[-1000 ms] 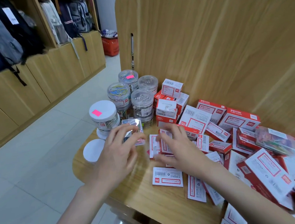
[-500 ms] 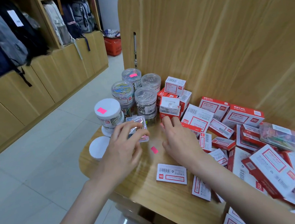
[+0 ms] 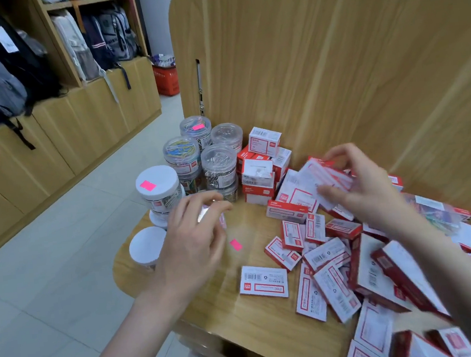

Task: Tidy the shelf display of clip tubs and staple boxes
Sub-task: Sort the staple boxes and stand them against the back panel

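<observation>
Round clear clip tubs stand clustered at the shelf's back left, two white-lidded ones nearer the edge. Red-and-white staple boxes lie scattered over the right half, with a small stack beside the tubs. My left hand holds a small clear plastic case between thumb and fingers just in front of the tubs. Over the pile, my right hand is raised and grips a few staple boxes.
The wooden shelf has a rounded front-left corner and a tall wooden back panel. A loose pink price sticker lies on the wood. A clear bag of coloured clips rests at the right. Backpacks hang across the aisle.
My right hand has lifted off the shelf, moved right and back, and now carries staple boxes. The pink sticker lies uncovered. My left hand has hardly moved with the case.
</observation>
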